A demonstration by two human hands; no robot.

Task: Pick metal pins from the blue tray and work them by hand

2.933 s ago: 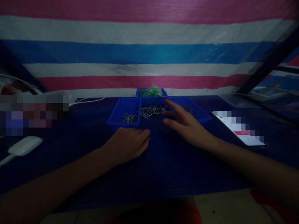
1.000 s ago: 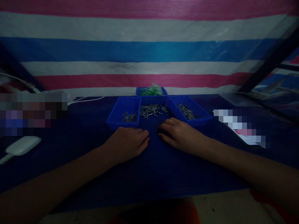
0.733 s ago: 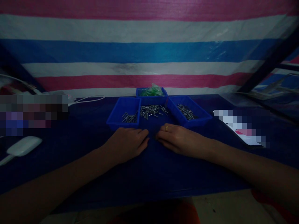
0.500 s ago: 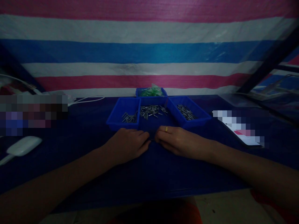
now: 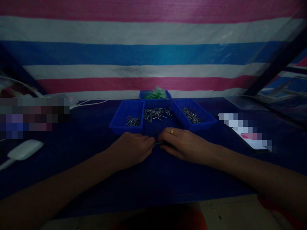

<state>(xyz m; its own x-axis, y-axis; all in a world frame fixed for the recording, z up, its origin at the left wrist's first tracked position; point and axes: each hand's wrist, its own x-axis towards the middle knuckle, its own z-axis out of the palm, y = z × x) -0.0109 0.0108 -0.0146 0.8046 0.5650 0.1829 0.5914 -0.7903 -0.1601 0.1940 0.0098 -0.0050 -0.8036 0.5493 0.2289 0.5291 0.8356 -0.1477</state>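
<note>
A thin metal piece (image 5: pixel 157 143) spans the small gap between my two hands. My left hand (image 5: pixel 134 147) pinches its left end, and my right hand (image 5: pixel 181 143), with a gold ring on one finger, closes round the other end. Just beyond the hands, a pile of thin metal pieces (image 5: pixel 157 114) lies on the blue table. The left blue bin (image 5: pixel 126 129) holds several bent metal pieces (image 5: pixel 133 121). In the right blue bin (image 5: pixel 202 124) are more metal pieces (image 5: pixel 191 115).
Behind the pile stands a blue bin (image 5: pixel 155 101) with green items in clear plastic (image 5: pixel 155 93). A phone-like device (image 5: pixel 249 139) lies at the right. A white object (image 5: pixel 26 150) and white cables (image 5: pixel 93 101) are at the left. A striped sheet (image 5: pixel 153 54) hangs behind.
The fingers of my right hand have lifted and opened slightly, and more of the thin metal piece shows between the hands. My left fingertips have shifted slightly right. The bins have not moved.
</note>
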